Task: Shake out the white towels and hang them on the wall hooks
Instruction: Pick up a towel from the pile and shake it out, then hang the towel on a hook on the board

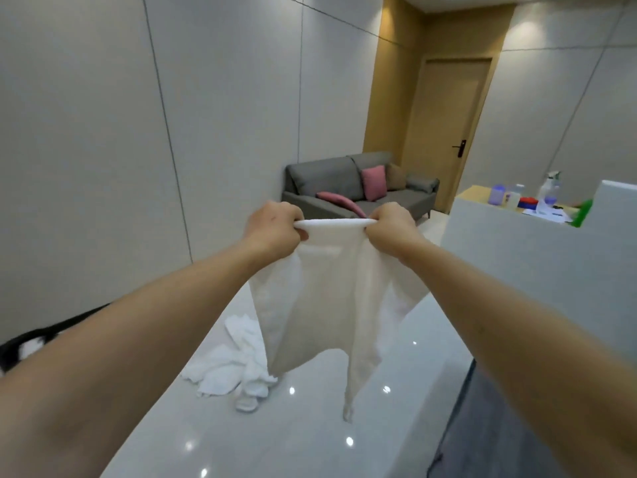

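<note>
A white towel (327, 298) hangs in front of me above a glossy white counter (241, 436). My left hand (272, 225) grips its top edge on the left, and my right hand (391, 225) grips the same edge on the right. The edge is stretched taut between the two fists. The towel's lower corners dangle just above the counter. A crumpled heap of more white towels (231, 367) lies on the counter, below and left of the hanging one. No wall hooks are in view.
A grey panelled wall (103, 150) runs along the left. A grey sofa (351, 191) with pink cushions stands at the far end beside a wooden door (444, 132). A raised desk section (517, 243) on the right carries bottles and papers.
</note>
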